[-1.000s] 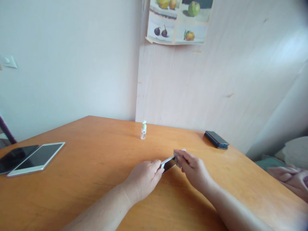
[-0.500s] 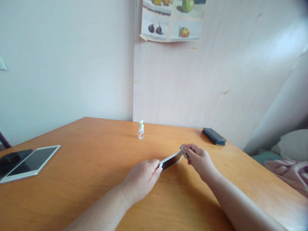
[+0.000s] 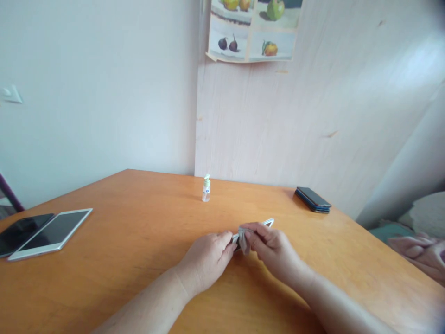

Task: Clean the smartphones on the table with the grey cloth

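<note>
Tilted above the table, a white-edged phone (image 3: 269,222) is pinched at its near end by my left hand (image 3: 210,257). My right hand (image 3: 274,246) is closed on a small grey cloth (image 3: 244,242), which folds over the phone's edge close to my left fingertips. Most of the phone's dark screen is hidden behind my right hand and the cloth; its far corner sticks out beyond my knuckles.
Behind my hands stands a small clear pump bottle (image 3: 206,189). Stacked dark phones (image 3: 313,199) lie at the back right of the wooden table (image 3: 139,208). On the left, a white tablet (image 3: 52,234) overlaps a black tablet (image 3: 21,232).
My right hand has slid the cloth along the phone from its far end to near my left hand. The left hand keeps its hold. The view has shifted slightly.
</note>
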`<state>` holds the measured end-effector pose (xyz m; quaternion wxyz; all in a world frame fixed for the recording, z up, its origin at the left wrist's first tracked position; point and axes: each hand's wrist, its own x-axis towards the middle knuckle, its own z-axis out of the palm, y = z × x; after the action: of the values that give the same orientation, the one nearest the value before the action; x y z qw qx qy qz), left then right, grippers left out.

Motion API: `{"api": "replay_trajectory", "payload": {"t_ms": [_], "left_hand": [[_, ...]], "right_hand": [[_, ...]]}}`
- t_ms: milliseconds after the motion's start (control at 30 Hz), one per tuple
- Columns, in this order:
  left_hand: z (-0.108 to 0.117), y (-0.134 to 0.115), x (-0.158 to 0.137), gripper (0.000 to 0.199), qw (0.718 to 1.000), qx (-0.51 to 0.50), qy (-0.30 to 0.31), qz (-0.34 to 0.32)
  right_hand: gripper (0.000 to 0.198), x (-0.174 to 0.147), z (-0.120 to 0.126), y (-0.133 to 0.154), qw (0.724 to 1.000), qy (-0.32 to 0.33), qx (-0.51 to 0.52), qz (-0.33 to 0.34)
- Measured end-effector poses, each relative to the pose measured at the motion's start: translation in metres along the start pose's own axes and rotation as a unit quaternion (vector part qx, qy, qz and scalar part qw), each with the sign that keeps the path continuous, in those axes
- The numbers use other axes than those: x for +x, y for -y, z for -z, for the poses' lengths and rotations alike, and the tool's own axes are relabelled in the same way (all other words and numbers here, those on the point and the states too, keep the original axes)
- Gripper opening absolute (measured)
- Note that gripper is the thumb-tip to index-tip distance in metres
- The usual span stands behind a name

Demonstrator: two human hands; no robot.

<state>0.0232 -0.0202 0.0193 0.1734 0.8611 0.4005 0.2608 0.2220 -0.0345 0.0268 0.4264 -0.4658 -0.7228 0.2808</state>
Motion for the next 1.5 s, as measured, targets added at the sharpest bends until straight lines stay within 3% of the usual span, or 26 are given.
{"api": "replay_trajectory", "payload": {"t_ms": [133, 233, 333, 467, 533, 667, 800, 867, 967, 1100, 1167, 1267, 1400, 1500], "left_hand": [[0.0, 0.0, 0.001, 0.023, 1.0, 0.028, 0.004, 0.003], [-0.001, 0.001, 0.001, 0.023, 0.999, 0.03, 0.008, 0.008], [-0.002, 0.002, 0.001, 0.022, 1.0, 0.027, 0.002, 0.01], [-0.002, 0.001, 0.0, 0.02, 1.0, -0.014, 0.001, -0.013], [-0.001, 0.0, 0.0, 0.019, 0.999, -0.034, 0.002, -0.023], [0.0, -0.001, 0.001, 0.022, 1.0, -0.002, 0.001, 0.003], [0.0, 0.0, 0.001, 0.023, 1.0, 0.013, 0.006, 0.006], [0.0, 0.0, 0.001, 0.023, 1.0, 0.012, 0.005, 0.006], [-0.001, 0.0, 0.001, 0.024, 1.0, 0.011, -0.003, 0.007], [-0.001, -0.001, 0.001, 0.021, 1.0, -0.026, -0.004, -0.014], [0.0, -0.002, 0.001, 0.022, 0.999, -0.045, -0.001, -0.026], [0.0, -0.001, 0.0, 0.022, 1.0, -0.024, -0.002, -0.012], [-0.001, 0.0, 0.001, 0.022, 1.0, 0.008, 0.003, -0.006], [-0.001, 0.0, 0.001, 0.023, 1.0, 0.014, 0.0, -0.005]], "right_hand": [[0.028, 0.015, 0.035, -0.026, 0.981, -0.132, -0.068, -0.121], [0.027, 0.019, 0.047, -0.032, 0.969, -0.168, -0.118, -0.139], [0.027, 0.012, 0.035, -0.021, 0.979, -0.133, -0.134, -0.078], [0.027, -0.002, 0.004, 0.003, 0.996, -0.005, -0.083, 0.031], [0.026, -0.006, -0.002, 0.008, 0.995, 0.022, -0.08, 0.05], [0.029, 0.004, 0.022, -0.005, 0.988, -0.044, -0.144, -0.024], [0.03, 0.018, 0.057, -0.029, 0.96, -0.134, -0.216, -0.119], [0.032, 0.019, 0.06, -0.032, 0.955, -0.143, -0.234, -0.116], [0.034, 0.012, 0.042, -0.02, 0.966, -0.116, -0.222, -0.059], [0.028, -0.002, 0.006, 0.006, 0.985, -0.018, -0.167, 0.034], [0.027, -0.005, 0.0, 0.012, 0.986, 0.014, -0.156, 0.051], [0.03, -0.001, 0.014, 0.006, 0.98, -0.014, -0.199, 0.007], [0.033, 0.01, 0.05, -0.016, 0.944, -0.089, -0.302, -0.093], [0.031, 0.011, 0.056, -0.018, 0.931, -0.106, -0.334, -0.103]]}}
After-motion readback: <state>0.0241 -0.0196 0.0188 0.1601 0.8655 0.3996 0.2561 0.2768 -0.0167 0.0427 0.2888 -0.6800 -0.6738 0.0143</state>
